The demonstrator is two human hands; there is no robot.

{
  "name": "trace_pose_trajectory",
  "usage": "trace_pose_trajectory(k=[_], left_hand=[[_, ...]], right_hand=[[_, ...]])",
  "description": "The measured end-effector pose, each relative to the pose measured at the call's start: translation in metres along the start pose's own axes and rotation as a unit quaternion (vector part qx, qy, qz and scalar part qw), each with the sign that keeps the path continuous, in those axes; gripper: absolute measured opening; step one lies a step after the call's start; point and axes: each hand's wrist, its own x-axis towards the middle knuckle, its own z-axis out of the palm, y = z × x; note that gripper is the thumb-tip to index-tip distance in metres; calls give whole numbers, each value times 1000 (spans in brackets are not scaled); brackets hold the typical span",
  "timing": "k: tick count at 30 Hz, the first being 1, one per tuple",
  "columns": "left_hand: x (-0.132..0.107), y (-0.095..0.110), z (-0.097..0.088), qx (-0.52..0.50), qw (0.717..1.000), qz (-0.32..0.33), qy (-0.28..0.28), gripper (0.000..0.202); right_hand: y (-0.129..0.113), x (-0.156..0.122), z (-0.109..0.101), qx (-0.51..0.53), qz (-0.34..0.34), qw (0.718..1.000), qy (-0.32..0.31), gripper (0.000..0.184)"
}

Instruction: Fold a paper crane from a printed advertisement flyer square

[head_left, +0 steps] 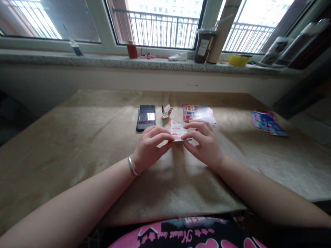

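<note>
Between my two hands is a folded piece of printed paper (178, 131), white with red print and shaped roughly like a triangle. My left hand (152, 143) pinches its lower left corner between thumb and fingers. On the other side, my right hand (203, 139) grips the lower right edge, its thumb below and fingertips on top. Just beyond the paper stands a small folded paper figure (167, 111) with pointed tips. A black phone (146, 119) lies flat beyond my left hand. Past my right hand rests a stack of printed leaflets (198, 113).
More blue and red leaflets (269, 122) lie fanned out at the right of the table (85, 137). Behind it, a stone windowsill (103, 62) holds a red container (132, 50), a dark lidded jar (204, 46) and a yellow item (239, 60).
</note>
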Motion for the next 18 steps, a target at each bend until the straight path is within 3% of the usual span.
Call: trace_pose_trajectory(k=[6, 18], left_hand=[[0, 1, 1, -60, 998, -24, 9, 2], [3, -4, 1, -32, 999, -27, 25, 3]], right_hand=[[1, 0, -1, 27, 2, 1000, -8, 8], [8, -2, 1, 102, 20, 994, -26, 10]])
